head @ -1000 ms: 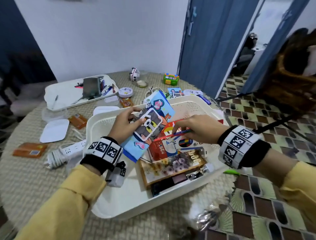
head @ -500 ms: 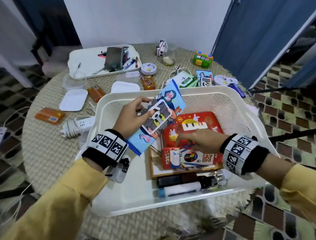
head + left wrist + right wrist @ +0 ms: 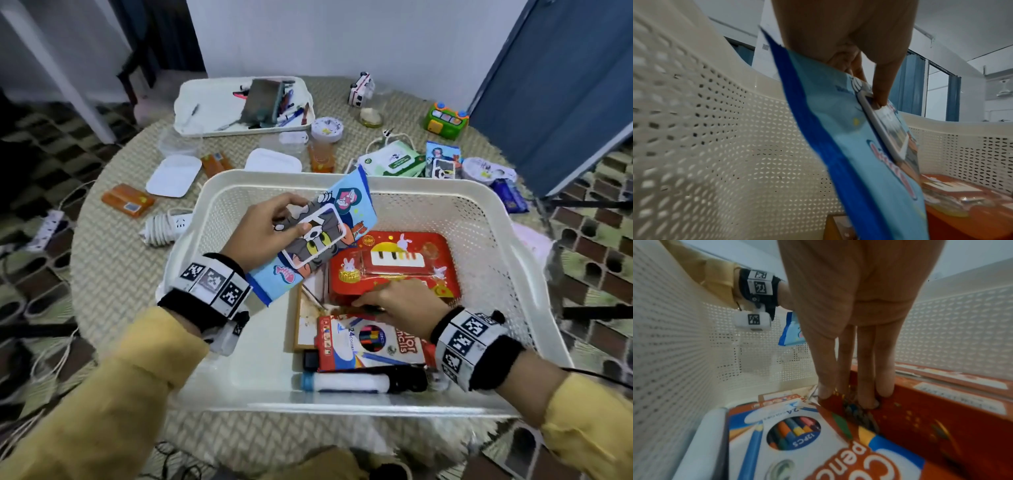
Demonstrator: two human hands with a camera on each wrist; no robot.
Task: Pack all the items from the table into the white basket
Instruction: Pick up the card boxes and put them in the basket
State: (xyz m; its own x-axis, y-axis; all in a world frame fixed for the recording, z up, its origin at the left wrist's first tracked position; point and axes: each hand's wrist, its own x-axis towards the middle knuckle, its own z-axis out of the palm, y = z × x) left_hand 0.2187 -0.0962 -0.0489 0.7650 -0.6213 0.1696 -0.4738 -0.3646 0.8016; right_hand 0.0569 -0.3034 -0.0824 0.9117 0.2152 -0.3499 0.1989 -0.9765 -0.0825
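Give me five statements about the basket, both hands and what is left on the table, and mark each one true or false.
1. The left hand holds a blue cartoon pouch over the white basket. True.
2. The right hand is outside the basket. False: its fingers touch the red box inside.
3. The colour pencil box lies in the basket. True.
4. The green toy is packed. False: it sits on the table.
5. The basket is empty. False.

- My left hand (image 3: 260,236) is raised over the basket (image 3: 191,246), thumb on top and fingers beneath, pinching the pouch (image 3: 318,240) tilted.
- My right hand (image 3: 397,301) reaches down low, its fingers (image 3: 867,369) straight and together, tips pressing the red box (image 3: 394,263).
- Both forearms in yellow sleeves, marker bands at each wrist.
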